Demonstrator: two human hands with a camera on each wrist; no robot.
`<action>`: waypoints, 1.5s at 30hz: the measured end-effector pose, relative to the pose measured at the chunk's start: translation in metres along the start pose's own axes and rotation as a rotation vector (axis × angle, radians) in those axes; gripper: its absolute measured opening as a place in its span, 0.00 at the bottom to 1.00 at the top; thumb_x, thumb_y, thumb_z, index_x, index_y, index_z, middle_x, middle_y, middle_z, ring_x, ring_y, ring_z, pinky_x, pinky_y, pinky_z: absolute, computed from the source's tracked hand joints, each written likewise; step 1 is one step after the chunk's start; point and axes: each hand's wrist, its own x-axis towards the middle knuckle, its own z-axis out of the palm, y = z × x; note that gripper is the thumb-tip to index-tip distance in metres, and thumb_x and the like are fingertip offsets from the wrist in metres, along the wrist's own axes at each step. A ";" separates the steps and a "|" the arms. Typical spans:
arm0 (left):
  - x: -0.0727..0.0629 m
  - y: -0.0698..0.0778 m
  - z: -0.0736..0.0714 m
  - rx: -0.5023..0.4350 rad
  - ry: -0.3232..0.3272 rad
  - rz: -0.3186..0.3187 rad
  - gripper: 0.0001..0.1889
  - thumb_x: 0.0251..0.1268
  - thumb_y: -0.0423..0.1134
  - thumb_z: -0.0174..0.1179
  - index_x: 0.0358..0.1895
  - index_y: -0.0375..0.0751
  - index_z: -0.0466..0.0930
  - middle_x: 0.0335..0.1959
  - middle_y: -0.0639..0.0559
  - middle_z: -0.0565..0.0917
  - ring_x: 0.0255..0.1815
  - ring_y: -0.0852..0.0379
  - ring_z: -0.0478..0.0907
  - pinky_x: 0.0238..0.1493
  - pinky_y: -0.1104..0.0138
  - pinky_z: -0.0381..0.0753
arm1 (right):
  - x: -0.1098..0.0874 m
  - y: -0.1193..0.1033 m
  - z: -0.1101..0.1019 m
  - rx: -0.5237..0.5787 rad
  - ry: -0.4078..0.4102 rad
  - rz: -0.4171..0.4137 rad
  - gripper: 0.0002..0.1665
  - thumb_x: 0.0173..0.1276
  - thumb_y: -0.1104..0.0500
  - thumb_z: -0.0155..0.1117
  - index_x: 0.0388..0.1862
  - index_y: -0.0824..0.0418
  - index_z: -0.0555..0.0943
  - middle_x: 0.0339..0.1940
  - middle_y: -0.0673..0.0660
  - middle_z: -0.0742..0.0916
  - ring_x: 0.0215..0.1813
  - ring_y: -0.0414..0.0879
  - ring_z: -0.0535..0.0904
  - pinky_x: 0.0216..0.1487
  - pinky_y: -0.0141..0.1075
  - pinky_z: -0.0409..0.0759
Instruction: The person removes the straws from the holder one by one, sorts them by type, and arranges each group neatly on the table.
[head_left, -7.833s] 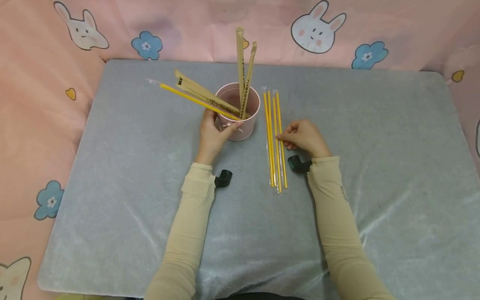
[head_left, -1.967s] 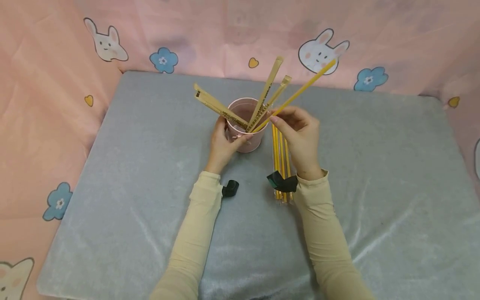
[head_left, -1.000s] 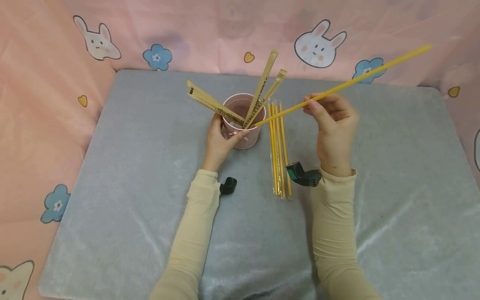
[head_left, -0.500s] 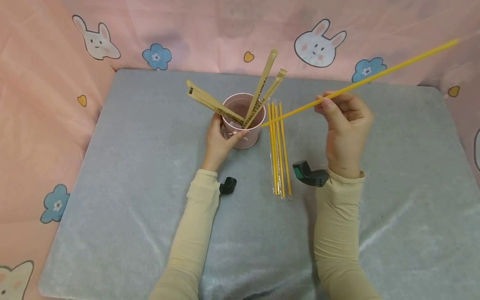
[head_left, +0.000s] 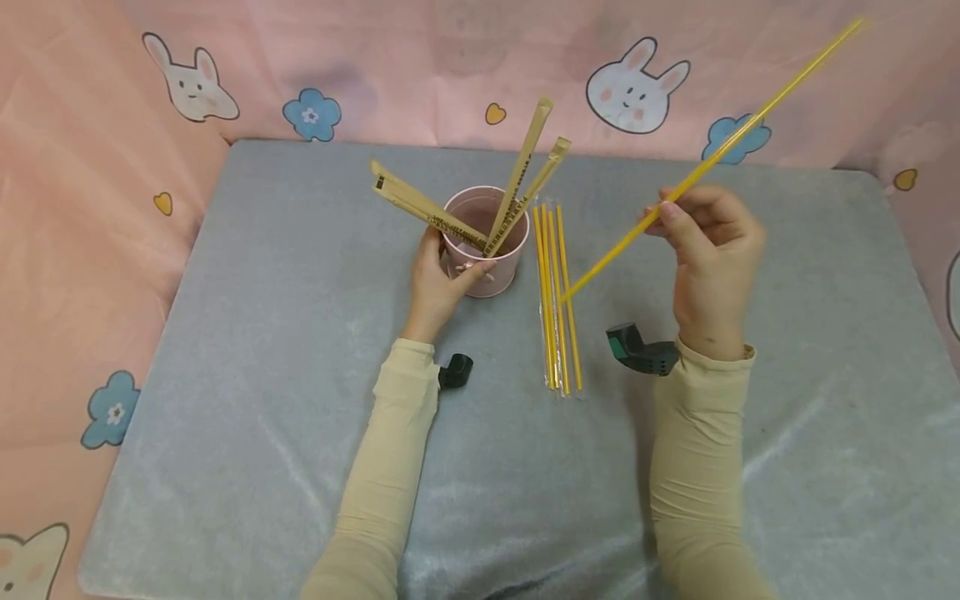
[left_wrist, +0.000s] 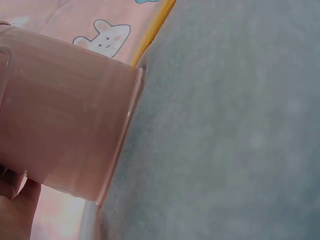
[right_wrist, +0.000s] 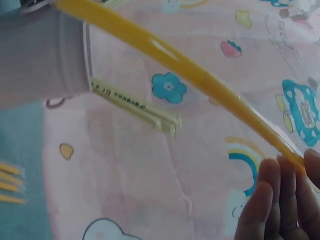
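So the left hand (head_left: 437,287) has its grip wrapped on a pink bucket (head_left: 506,271), thumb across the near side by the rim and fingers round the left side. The bucket is on the desk (head_left: 262,333), a bit back from the middle, mouth facing up. Can't really tell if its base is flat on the cloth.

Right hand (head_left: 708,258) is up in the air to the right, and its grip is pinched together on one long yellow straw (head_left: 750,129), thumb against fingertips. The straw slants, top end pointing up toward the far right, bottom end over a row of straws in the head view. Whether it touches them, no idea from this angle. In the right wrist view it cuts diagonally across, fingers bunched on it in the bottom right corner.

That row of straws (head_left: 562,333), also yellow and in clear wrap, lies on the desk just to the right of the bucket, pretty much parallel. Looks like four to me.

In the bucket there's straws in brown paper with black printing: a left bunch (head_left: 431,211) leaning out over the rim, and a right pair (head_left: 521,168) leaning back and to the right.

Beige sleeves (head_left: 390,433) on both arms, pink bunny-and-flower curtain (head_left: 420,50) hanging behind.
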 end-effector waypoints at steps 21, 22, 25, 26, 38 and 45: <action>-0.001 -0.002 0.000 -0.020 0.005 -0.005 0.39 0.47 0.32 0.73 0.64 0.30 0.63 0.60 0.38 0.70 0.63 0.51 0.67 0.65 0.69 0.61 | -0.001 -0.003 -0.025 -0.328 -0.272 0.300 0.10 0.60 0.72 0.65 0.37 0.81 0.79 0.27 0.59 0.86 0.26 0.49 0.80 0.32 0.33 0.81; -0.001 -0.002 0.000 -0.019 0.005 -0.005 0.39 0.47 0.32 0.73 0.64 0.30 0.63 0.60 0.38 0.70 0.63 0.52 0.67 0.65 0.69 0.61 | -0.001 -0.003 -0.025 -0.334 -0.287 0.315 0.10 0.60 0.72 0.65 0.37 0.80 0.79 0.27 0.59 0.86 0.26 0.49 0.80 0.32 0.33 0.81; 0.000 -0.002 0.000 -0.016 0.001 -0.004 0.39 0.47 0.32 0.73 0.64 0.30 0.63 0.60 0.38 0.71 0.63 0.52 0.67 0.65 0.69 0.61 | -0.001 -0.002 -0.027 -0.362 -0.332 0.356 0.10 0.60 0.72 0.65 0.38 0.80 0.79 0.26 0.59 0.86 0.26 0.48 0.80 0.31 0.32 0.81; 0.000 -0.003 0.000 -0.015 0.000 -0.005 0.39 0.47 0.32 0.73 0.64 0.30 0.63 0.60 0.38 0.71 0.63 0.52 0.67 0.65 0.69 0.61 | -0.001 -0.002 -0.027 -0.379 -0.346 0.369 0.10 0.60 0.72 0.64 0.38 0.81 0.79 0.26 0.59 0.86 0.26 0.48 0.80 0.31 0.32 0.81; 0.000 -0.001 0.000 -0.017 -0.001 -0.008 0.39 0.47 0.32 0.73 0.64 0.31 0.63 0.60 0.39 0.70 0.64 0.53 0.66 0.65 0.70 0.60 | 0.004 0.006 -0.032 -0.658 -0.431 0.498 0.10 0.62 0.65 0.66 0.39 0.72 0.83 0.27 0.54 0.87 0.27 0.47 0.83 0.31 0.34 0.82; 0.000 -0.001 0.000 -0.010 -0.003 -0.009 0.39 0.47 0.32 0.73 0.64 0.31 0.63 0.59 0.39 0.71 0.63 0.53 0.67 0.65 0.70 0.61 | 0.004 0.013 -0.034 -0.681 -0.451 0.528 0.10 0.62 0.65 0.65 0.38 0.74 0.81 0.26 0.53 0.87 0.27 0.47 0.82 0.31 0.36 0.82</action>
